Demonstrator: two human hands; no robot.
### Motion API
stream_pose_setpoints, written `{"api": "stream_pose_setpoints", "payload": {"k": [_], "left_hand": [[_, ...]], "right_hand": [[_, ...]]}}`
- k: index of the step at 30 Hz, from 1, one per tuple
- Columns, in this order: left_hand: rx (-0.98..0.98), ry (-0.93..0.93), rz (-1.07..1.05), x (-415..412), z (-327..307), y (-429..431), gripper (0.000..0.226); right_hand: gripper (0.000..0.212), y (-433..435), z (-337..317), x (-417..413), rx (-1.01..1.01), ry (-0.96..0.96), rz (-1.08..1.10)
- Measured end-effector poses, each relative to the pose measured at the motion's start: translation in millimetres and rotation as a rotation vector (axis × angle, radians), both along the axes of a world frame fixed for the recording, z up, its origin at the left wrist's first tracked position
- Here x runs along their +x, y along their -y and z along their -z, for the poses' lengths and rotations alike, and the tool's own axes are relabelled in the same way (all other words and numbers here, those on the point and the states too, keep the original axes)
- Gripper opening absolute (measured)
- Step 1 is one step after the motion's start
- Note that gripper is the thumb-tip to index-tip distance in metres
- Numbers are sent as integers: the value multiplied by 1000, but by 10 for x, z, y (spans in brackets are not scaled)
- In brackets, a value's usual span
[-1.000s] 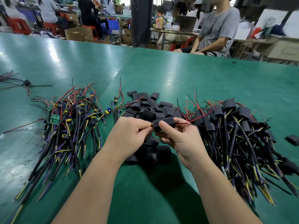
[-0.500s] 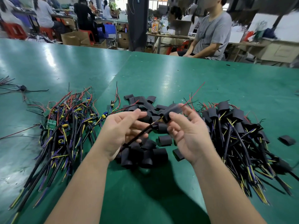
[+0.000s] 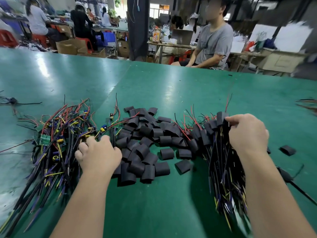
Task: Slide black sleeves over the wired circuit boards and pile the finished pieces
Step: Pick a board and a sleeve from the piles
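Hands parted. Right hand (image 3: 247, 133) pinches sleeved piece (image 3: 221, 117) atop finished pile (image 3: 223, 160), toward the right edge of the surface (image 3: 171, 203). Left hand (image 3: 98, 155) curls into bare boards (image 3: 56, 140) toward the left edge; grip unclear. Sleeves (image 3: 145, 140) between. Likely next cycle starting.

Bare wired boards (image 3: 56, 140) heaped left; loose black sleeves (image 3: 142, 152) centre; sleeved pieces (image 3: 208, 136) piled right.

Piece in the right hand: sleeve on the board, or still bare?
On. The right hand pinches a piece wrapped in a black sleeve; only thin red and black wires stick out above it.
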State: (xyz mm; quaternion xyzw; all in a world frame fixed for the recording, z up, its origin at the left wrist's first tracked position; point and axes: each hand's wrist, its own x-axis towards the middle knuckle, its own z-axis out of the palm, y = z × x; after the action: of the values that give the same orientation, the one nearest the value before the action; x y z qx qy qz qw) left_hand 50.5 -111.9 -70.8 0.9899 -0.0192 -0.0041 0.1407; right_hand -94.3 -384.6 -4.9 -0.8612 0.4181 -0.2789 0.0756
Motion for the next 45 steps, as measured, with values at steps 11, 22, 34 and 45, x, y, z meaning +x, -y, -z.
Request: {"api": "stream_pose_setpoints", "payload": {"k": [11, 22, 34, 45], "left_hand": [[-20, 34, -25, 22, 41, -3, 35], [-584, 328, 5, 120, -13, -78, 35], [-35, 123, -115, 137, 23, -140, 33], [87, 108, -51, 206, 32, -45, 24]], "right_hand": [[35, -111, -3, 38, -6, -304, 81], [35, -604, -51, 181, -130, -170, -30], [23, -1285, 434, 440, -71, -61, -367], [19, -1343, 639, 418, 34, 33, -458]]}}
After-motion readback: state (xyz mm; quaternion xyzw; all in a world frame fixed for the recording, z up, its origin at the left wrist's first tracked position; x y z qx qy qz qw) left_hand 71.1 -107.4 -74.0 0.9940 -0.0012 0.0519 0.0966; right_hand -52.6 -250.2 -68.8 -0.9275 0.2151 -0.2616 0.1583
